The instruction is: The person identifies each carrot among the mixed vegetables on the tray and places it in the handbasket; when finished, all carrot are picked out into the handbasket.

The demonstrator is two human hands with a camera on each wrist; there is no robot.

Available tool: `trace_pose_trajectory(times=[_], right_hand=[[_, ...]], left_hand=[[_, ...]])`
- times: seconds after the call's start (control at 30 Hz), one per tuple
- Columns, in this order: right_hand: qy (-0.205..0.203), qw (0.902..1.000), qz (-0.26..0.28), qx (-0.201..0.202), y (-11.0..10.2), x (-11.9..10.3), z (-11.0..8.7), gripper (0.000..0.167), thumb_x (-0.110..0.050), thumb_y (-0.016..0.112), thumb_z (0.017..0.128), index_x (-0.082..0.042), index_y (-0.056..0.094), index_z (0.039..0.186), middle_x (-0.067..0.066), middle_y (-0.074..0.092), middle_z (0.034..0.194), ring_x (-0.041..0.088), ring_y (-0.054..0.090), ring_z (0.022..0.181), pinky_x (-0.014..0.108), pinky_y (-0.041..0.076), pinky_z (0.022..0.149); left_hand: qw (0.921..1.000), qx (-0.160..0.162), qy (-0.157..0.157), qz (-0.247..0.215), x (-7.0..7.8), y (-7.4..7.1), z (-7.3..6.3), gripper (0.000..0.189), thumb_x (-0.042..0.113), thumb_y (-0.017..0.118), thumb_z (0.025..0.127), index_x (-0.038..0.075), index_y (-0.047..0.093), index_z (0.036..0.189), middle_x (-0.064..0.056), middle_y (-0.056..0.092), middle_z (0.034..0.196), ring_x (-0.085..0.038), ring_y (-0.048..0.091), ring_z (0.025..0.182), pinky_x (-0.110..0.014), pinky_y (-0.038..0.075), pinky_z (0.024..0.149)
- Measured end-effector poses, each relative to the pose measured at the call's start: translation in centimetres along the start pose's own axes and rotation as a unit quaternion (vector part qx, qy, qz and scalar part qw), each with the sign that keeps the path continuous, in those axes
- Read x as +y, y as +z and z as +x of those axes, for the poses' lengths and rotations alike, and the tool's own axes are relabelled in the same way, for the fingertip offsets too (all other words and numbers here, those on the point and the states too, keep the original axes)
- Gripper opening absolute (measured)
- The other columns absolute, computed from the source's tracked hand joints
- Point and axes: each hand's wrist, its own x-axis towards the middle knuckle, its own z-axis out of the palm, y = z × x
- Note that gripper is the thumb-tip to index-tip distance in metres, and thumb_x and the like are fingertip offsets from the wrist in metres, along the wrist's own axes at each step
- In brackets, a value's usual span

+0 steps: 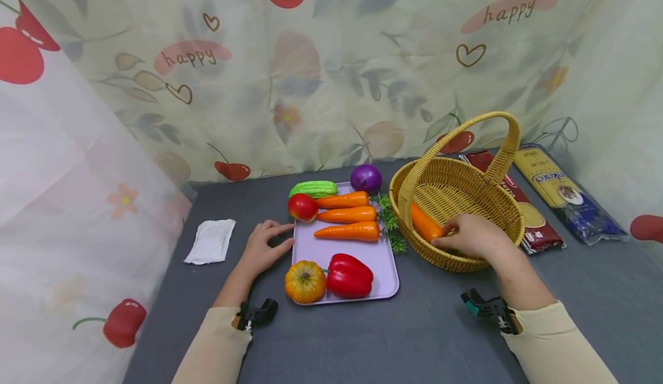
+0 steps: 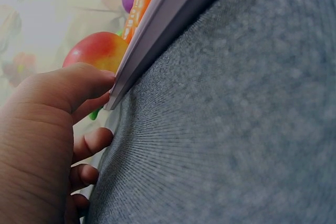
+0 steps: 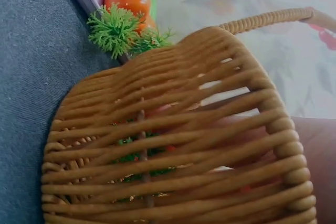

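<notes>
Inside the wicker basket [image 1: 456, 263], my right hand [image 1: 473, 235] grips an orange carrot [image 1: 426, 223] at its near end; through the weave in the right wrist view, green carrot leaves [image 3: 131, 153] show beside the hand. The fingertips are partly hidden. My left hand [image 1: 265, 248] rests at the left edge of the lilac tray [image 1: 316, 246], thumb and forefinger against its rim [image 2: 122, 80]. On the tray lie three carrots [image 1: 347, 231], a red apple [image 1: 303, 207], a green bumpy gourd [image 1: 313, 189], a purple onion [image 1: 366, 178], a small pumpkin [image 1: 305, 282] and a red bell pepper [image 1: 350, 276].
The basket's tall handle [image 1: 430, 156] arches over its opening. Right of it lie a dark red food packet [image 1: 538, 228] and a yellow and blue packet [image 1: 564, 191]. A folded white cloth [image 1: 210, 242] is at the left. A printed curtain [image 1: 331, 84] hangs behind the table.
</notes>
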Motion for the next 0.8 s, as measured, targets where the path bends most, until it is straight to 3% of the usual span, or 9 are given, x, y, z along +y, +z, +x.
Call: trace_pose_trajectory(times=[0.37,0.57,0.8], right_hand=[[0.004,0.9981,0.027,0.056,-2.1,-0.6,-1.1,0.063,-0.050,0.076,0.090,0.000,0.067,0.127,0.016,0.068,0.107,0.034,0.061,0.096,0.051,0.049,0.080],[0.011,0.9948,0.038,0.094,-4.0,-1.8,-2.8,0.068,-0.059,0.069,0.092,-0.004,0.064,0.132,0.013,0.066,0.107,0.033,0.057,0.097,0.047,0.047,0.077],[0.000,0.9874,0.059,0.147,-5.9,-3.7,-5.8,0.065,-0.062,0.063,0.095,-0.011,0.063,0.135,0.009,0.065,0.113,0.025,0.056,0.081,0.039,0.045,0.066]], left_hand=[[1.0000,0.002,0.006,0.005,0.0,-0.4,0.3,0.042,0.028,0.079,0.091,0.015,0.073,0.130,-0.009,0.061,0.106,-0.027,0.050,0.100,-0.045,0.041,0.087],[0.9999,0.005,0.014,0.008,-0.2,-0.4,0.2,0.042,0.028,0.080,0.090,0.015,0.073,0.130,-0.008,0.061,0.105,-0.026,0.050,0.099,-0.044,0.042,0.086],[0.9996,0.006,0.026,0.003,-0.6,0.1,-0.1,0.040,0.027,0.079,0.091,0.015,0.074,0.129,-0.007,0.061,0.103,-0.024,0.050,0.096,-0.043,0.042,0.084]])
